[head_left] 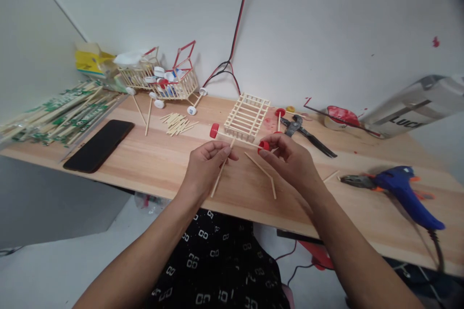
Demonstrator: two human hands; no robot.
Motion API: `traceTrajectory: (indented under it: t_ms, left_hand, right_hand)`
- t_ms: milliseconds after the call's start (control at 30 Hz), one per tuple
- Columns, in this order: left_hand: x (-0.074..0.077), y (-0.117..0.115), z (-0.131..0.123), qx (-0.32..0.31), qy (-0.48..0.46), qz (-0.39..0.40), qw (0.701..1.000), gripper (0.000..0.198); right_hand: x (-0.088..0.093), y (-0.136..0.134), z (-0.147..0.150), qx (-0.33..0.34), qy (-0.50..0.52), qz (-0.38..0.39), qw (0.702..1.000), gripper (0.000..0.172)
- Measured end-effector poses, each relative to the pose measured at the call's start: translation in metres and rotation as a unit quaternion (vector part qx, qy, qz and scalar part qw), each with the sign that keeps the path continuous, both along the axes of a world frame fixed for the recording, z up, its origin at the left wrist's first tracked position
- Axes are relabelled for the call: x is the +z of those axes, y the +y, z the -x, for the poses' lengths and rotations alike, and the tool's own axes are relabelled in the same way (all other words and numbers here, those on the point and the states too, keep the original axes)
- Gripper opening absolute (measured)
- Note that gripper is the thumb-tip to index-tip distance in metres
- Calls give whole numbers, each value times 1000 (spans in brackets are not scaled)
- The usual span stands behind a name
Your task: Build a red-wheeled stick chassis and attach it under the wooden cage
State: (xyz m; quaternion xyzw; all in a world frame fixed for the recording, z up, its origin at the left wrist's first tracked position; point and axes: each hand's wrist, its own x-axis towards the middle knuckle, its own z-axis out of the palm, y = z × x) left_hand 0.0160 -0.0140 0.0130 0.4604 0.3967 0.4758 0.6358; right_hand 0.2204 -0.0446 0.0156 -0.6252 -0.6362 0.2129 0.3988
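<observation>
My left hand [207, 163] is closed in a pinch on a thin wooden stick [222, 171] that slants down toward the table's front edge. My right hand [290, 158] is closed on a red bottle cap [264, 145] fixed to one end of another stick, an axle [237, 139]. A second red cap [214, 130] sits on the axle's far left end. Just behind the hands lies a small wooden lattice frame [247, 117] made of sticks. A loose long stick [261, 168] lies on the table between my hands.
A black phone [99, 145] lies at the left beside wrapped chopsticks [61, 113]. Two small stick carts [165, 82] with caps stand at the back. Short cut sticks [177, 123], pliers [306, 134], a blue glue gun [404, 192] and a silver box [413, 106] share the wooden table [159, 164].
</observation>
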Motion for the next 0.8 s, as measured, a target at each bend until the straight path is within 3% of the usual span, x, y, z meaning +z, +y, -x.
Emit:
traceTrajectory:
  t_ms: [800]
  left_hand:
    - [-3, -1, 2, 10, 3, 3, 1000, 11]
  right_hand:
    - [1, -2, 6, -24, -11, -40, 999, 30]
